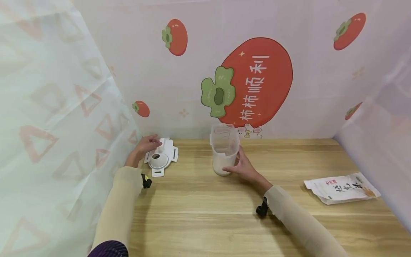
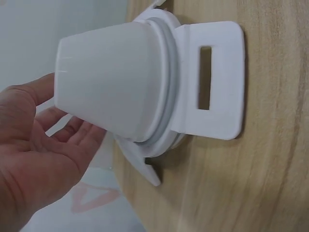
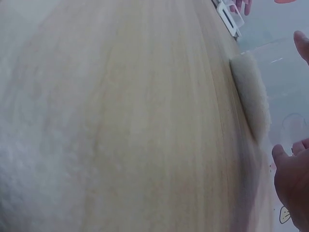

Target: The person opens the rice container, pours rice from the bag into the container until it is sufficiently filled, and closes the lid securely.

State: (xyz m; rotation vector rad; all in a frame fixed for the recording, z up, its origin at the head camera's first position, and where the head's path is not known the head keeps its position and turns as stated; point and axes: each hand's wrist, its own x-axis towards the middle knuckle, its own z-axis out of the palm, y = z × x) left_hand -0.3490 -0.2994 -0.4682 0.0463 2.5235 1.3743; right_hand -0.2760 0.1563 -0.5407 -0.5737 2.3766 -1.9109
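Observation:
My left hand (image 1: pixel 147 145) is at the far left of the table, its thumb and fingers reaching to a white lid (image 1: pixel 173 154) with slotted side tabs. A tapered spout (image 2: pixel 108 79) stands up from the lid. In the left wrist view the fingertips are hidden behind this spout, so their contact is unclear. With thumb and fingers around its lower right side, my right hand (image 1: pixel 244 167) holds a tall translucent container (image 1: pixel 224 142). It stands upright and uncovered on the table. White grainy contents (image 3: pixel 252 96), like rice, cover its bottom.
A flattened white packet (image 1: pixel 341 188) with printed characters lies on the right of the wooden table (image 1: pixel 205 214). Cloth hangings with persimmon prints (image 1: pixel 257 82) enclose the back and both sides. The left one hangs close to my left arm.

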